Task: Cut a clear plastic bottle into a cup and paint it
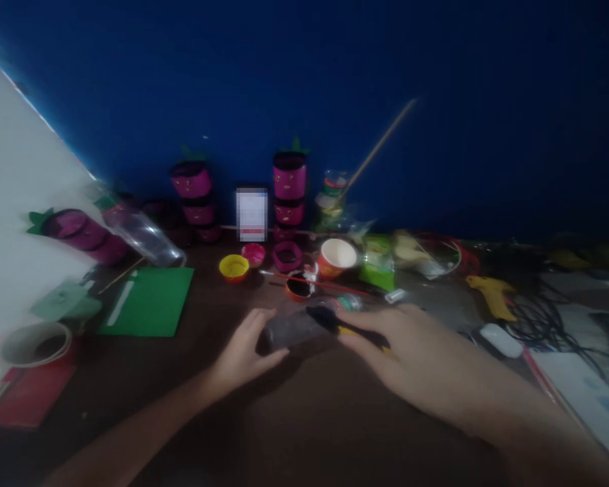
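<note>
A clear plastic bottle (291, 329) lies on its side over the dark table, its red-and-green printed part (349, 302) toward the right. My left hand (246, 352) grips its left end between thumb and fingers. In my right hand (406, 345) is a slim black-and-yellow tool (350, 329), whose black end rests against or just above the bottle. Blur hides the tool's tip, so I cannot tell if it touches.
Behind the bottle stand a paper cup (338, 256), a yellow cup (234, 268) and a dark paint pot (300, 286) with a brush (314, 280) across it. Purple stacked containers (289, 179) line the wall. Green card (149, 301) lies left; a yellow glue gun (492, 295) and cables lie right.
</note>
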`<action>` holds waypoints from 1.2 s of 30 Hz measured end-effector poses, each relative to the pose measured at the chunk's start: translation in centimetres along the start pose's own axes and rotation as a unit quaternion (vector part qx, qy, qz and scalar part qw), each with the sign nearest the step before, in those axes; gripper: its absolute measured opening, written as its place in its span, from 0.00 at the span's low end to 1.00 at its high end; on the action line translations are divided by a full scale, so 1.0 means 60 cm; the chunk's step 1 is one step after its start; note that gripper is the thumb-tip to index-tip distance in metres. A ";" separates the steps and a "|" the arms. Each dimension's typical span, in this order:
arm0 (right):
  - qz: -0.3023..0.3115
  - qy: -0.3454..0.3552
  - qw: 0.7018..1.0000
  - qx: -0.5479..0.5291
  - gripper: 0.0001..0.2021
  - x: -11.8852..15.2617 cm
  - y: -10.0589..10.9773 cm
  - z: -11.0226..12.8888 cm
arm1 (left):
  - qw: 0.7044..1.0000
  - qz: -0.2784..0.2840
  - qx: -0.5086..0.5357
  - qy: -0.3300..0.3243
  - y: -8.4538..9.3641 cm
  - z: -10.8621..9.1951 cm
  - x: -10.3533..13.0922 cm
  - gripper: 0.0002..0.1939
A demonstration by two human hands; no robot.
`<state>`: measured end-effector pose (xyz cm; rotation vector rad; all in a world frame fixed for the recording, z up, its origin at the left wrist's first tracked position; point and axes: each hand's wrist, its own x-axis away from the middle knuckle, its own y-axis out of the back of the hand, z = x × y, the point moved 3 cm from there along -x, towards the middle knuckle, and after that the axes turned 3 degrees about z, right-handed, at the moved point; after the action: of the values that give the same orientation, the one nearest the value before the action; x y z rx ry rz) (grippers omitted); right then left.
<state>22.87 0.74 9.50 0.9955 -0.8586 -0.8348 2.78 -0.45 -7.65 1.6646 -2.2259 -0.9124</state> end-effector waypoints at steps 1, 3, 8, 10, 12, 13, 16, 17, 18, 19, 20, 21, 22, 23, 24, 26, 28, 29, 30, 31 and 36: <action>0.003 -0.001 1.000 0.000 0.11 -0.001 0.000 -0.002 | 1.000 0.001 0.003 0.003 0.000 0.000 0.000 0.29; 0.009 -0.004 1.000 0.000 0.12 -0.004 -0.002 -0.006 | 1.000 0.003 0.008 0.008 0.000 -0.001 0.000 0.28; 0.019 -0.006 1.000 -0.005 0.12 -0.009 -0.001 -0.008 | 1.000 0.002 0.008 0.012 0.000 -0.002 0.001 0.29; 0.019 -0.002 1.000 -0.005 0.12 -0.011 0.002 -0.005 | 1.000 0.002 0.005 0.011 0.000 -0.002 0.001 0.29; 0.026 -0.001 1.000 -0.008 0.12 -0.013 0.004 -0.002 | 1.000 0.000 0.003 0.008 0.000 -0.002 0.000 0.29; 0.029 -0.001 1.000 -0.009 0.12 -0.015 0.004 -0.001 | 1.000 0.000 0.002 0.007 0.000 -0.002 0.000 0.29; 0.038 -0.004 0.999 0.000 0.11 -0.017 0.004 0.000 | 1.000 0.000 -0.001 0.007 0.001 -0.004 0.000 0.29; 0.039 -0.003 0.999 0.005 0.11 -0.018 0.004 0.000 | 1.000 0.001 -0.003 0.006 0.002 -0.004 0.000 0.29; 0.042 -0.001 0.999 0.010 0.12 -0.020 0.004 0.001 | 1.000 0.002 -0.005 0.006 0.002 -0.004 0.000 0.29; 0.045 0.000 0.999 0.013 0.12 -0.021 0.004 0.001 | 1.000 0.002 -0.007 0.005 0.002 -0.004 0.000 0.29; 0.047 0.001 0.999 0.014 0.12 -0.023 0.005 0.002 | 1.000 0.002 -0.009 0.004 0.002 -0.004 0.000 0.29; 0.049 0.001 0.999 0.015 0.12 -0.025 0.006 0.003 | 1.000 0.002 -0.010 0.003 0.002 -0.004 0.001 0.29; 0.051 0.000 0.999 0.015 0.12 -0.027 0.007 0.004 | 1.000 0.002 -0.009 0.003 0.002 -0.003 0.001 0.29; 0.056 0.000 0.998 0.011 0.12 -0.030 0.008 0.005 | 1.000 0.001 -0.009 0.003 0.002 -0.003 0.001 0.29; 0.063 0.000 0.998 0.006 0.12 -0.032 0.008 0.006 | 1.000 0.002 -0.009 0.004 0.002 -0.003 0.001 0.29; 0.074 0.000 0.997 -0.007 0.13 -0.036 0.009 0.005 | 1.000 0.003 -0.009 0.006 0.002 -0.002 0.001 0.29; 0.073 0.001 0.997 -0.015 0.13 -0.040 0.010 0.003 | 1.000 0.004 -0.010 0.010 0.001 -0.002 0.002 0.29; 0.069 0.002 0.998 -0.015 0.13 -0.041 0.011 0.002 | 1.000 0.005 -0.009 0.013 0.001 -0.002 0.002 0.29; 0.064 0.004 0.998 -0.014 0.12 -0.042 0.011 0.001 | 1.000 0.006 -0.008 0.015 0.001 -0.001 0.002 0.29; 0.062 0.007 0.998 -0.012 0.12 -0.042 0.012 0.002 | 1.000 0.007 -0.005 0.016 0.000 0.000 0.002 0.29; 0.069 0.006 0.998 0.006 0.12 -0.044 0.011 0.014 | 1.000 0.001 0.010 0.012 -0.001 0.004 0.003 0.29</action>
<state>21.15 2.96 9.84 0.9390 -0.9119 -0.7063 2.64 -0.55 -7.90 1.6727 -2.2288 -0.8673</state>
